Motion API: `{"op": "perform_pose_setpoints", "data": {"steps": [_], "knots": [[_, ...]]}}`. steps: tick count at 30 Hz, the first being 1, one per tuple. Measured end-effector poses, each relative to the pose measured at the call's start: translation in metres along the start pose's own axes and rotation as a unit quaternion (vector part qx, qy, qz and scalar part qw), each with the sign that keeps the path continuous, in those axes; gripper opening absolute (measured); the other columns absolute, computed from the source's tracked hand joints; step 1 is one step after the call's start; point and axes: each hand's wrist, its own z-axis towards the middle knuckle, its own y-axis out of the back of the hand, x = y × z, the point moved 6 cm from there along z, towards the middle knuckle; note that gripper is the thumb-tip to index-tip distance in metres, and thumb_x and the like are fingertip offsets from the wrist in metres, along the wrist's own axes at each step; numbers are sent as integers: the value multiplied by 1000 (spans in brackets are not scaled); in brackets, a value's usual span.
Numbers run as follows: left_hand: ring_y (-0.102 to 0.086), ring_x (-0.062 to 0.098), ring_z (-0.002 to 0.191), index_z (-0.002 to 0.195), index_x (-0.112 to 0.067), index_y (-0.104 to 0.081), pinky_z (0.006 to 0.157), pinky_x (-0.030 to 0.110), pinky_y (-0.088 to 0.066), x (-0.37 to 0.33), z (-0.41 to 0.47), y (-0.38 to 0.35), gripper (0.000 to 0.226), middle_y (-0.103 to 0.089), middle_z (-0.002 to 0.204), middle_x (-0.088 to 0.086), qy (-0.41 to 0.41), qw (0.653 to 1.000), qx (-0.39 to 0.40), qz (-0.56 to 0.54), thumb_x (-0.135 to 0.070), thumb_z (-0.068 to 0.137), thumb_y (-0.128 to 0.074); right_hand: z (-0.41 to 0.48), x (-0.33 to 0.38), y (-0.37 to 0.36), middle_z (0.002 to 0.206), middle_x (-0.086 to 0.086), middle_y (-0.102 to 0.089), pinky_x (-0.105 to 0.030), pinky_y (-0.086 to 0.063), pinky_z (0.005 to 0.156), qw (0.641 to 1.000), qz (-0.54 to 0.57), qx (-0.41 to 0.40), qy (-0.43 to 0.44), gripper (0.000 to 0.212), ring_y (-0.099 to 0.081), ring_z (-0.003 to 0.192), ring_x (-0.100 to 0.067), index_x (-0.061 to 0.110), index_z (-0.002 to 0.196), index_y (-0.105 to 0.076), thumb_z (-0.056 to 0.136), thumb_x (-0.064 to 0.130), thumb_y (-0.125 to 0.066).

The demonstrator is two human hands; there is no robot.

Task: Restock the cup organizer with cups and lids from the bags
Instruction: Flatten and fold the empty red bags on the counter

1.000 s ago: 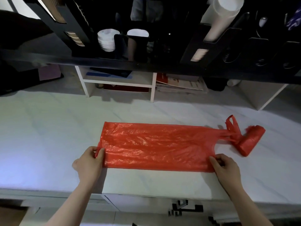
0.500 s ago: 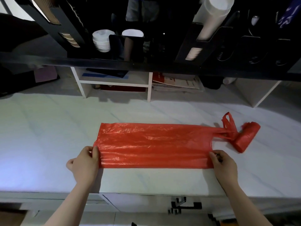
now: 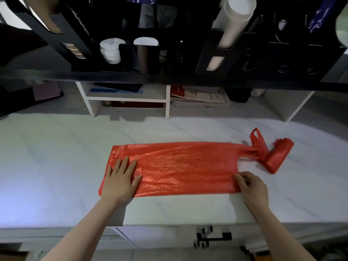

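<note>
The right grip (image 3: pixel 253 187) pinches the near right corner of the red bag (image 3: pixel 184 166), fingers curled on the plastic. The left grip (image 3: pixel 120 180) is released, fingers straight, pressing flat on the bag's left end. The bag lies flattened on the white surface (image 3: pixel 56 157), its handles reaching right to a rolled red bundle (image 3: pixel 278 156). Behind, printed papers (image 3: pixel 199 96) are too blurred to read. The black cup organizer (image 3: pixel 207 51) overhead is dim and cut off; white lids (image 3: pixel 110 50) and a cup stack (image 3: pixel 233 21) show in it.
</note>
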Motion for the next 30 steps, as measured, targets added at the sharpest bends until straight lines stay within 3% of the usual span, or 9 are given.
{"op": "perform_pose_setpoints", "data": {"steps": [6, 9, 15, 19, 22, 24, 27, 28, 30], "knots": [[5, 26, 146, 148, -38, 5, 116, 47, 3, 12, 8, -11, 81, 3, 159, -3, 37, 999, 34, 21, -74, 75, 8, -7, 9, 4, 70, 7, -63, -22, -43, 60, 998, 35, 37, 20, 13, -58, 69, -8, 27, 80, -63, 79, 25, -75], [6, 29, 146, 147, -39, 10, 115, 48, 4, 12, 10, -11, 81, 5, 159, -3, 47, 998, 41, 26, -74, 74, 9, -4, 1, 7, 69, 2, -65, -28, -48, 64, 992, 118, 36, -28, 9, -62, 69, -15, 22, 77, -66, 81, 18, -74], [7, 29, 145, 147, -38, 11, 116, 47, 3, 14, 13, -12, 82, 6, 159, -3, 49, 998, 39, 26, -74, 73, 9, 0, -6, 18, 69, -4, -70, -24, -52, 61, 966, 246, 6, -76, 4, -66, 63, -15, 10, 79, -68, 83, 10, -71], [5, 29, 146, 148, -38, 6, 116, 47, 1, 14, 13, -12, 81, 5, 159, -4, 55, 997, 36, 37, -73, 75, 6, 2, -9, 21, 76, -5, -69, -22, -50, 63, 962, 257, -38, -87, 5, -64, 69, -15, 12, 81, -67, 83, 10, -70], [4, 29, 146, 148, -38, 7, 116, 47, 0, 14, 12, -12, 81, 4, 159, -3, 59, 997, 35, 37, -73, 75, 6, 1, -8, 28, 85, 4, -65, -20, -43, 64, 954, 242, -134, -113, 9, -63, 83, -18, 24, 88, -62, 89, 15, -63], [5, 30, 146, 147, -37, 10, 116, 48, 0, 10, 8, -14, 83, 5, 159, -3, 64, 996, 37, 40, -74, 73, 9, 5, 13, 27, 92, 7, -62, -23, -43, 68, 970, 184, -152, -52, 14, -60, 91, -21, 27, 96, -59, 91, 14, -59], [5, 30, 145, 147, -35, 12, 116, 48, 0, -4, 2, -15, 83, 5, 159, -3, 77, 995, 39, 39, -73, 73, 10, 6, 76, -6, 114, -2, -61, -39, -46, 92, 979, 48, -72, 185, 24, -55, 111, -27, 15, 113, -61, 89, 12, -61], [4, 31, 145, 148, -35, 10, 115, 48, 0, -9, 1, -15, 84, 5, 159, -2, 81, 995, 40, 36, -73, 73, 9, 3, 94, -26, 128, -4, -57, -42, -39, 103, 969, -2, -8, 246, 34, -48, 123, -28, 15, 124, -58, 90, 19, -61], [3, 31, 145, 148, -35, 9, 115, 48, -1, -20, -1, -15, 84, 4, 159, -2, 88, 995, 39, 33, -72, 73, 9, -2, 115, -67, 155, -1, -27, -43, -14, 118, 939, -101, 115, 307, 55, -14, 146, -23, 27, 145, -35, 94, 41, -50]]}}
